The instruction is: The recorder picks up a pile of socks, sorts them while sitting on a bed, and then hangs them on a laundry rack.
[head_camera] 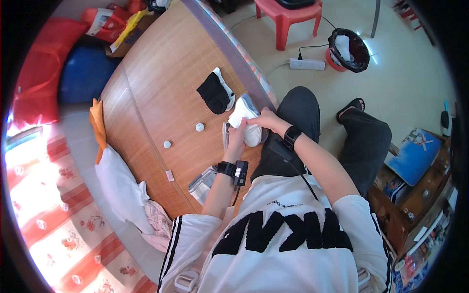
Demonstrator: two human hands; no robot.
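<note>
White and grey socks [243,110] lie in a stack at the bed's edge, between my hands. My left hand [237,139] grips the near side of the top white sock, thumb on top. From the right, my right hand [266,120] pinches the same sock with thumb and finger. Beyond them, a black sock [213,93] rests over a white one [225,86] on the bamboo mat [161,80]. Folded grey and white socks [203,185] lie beside my left forearm, partly hidden by it. A clear plastic wrapper seems to lie under my left hand.
Two small whitish balls [199,127] and a small pink packet [169,175] lie on the mat. A white plush-like thing [121,186] is at the left. On the floor stand a red stool [289,14], a power strip [307,64] and a lined bin [348,51].
</note>
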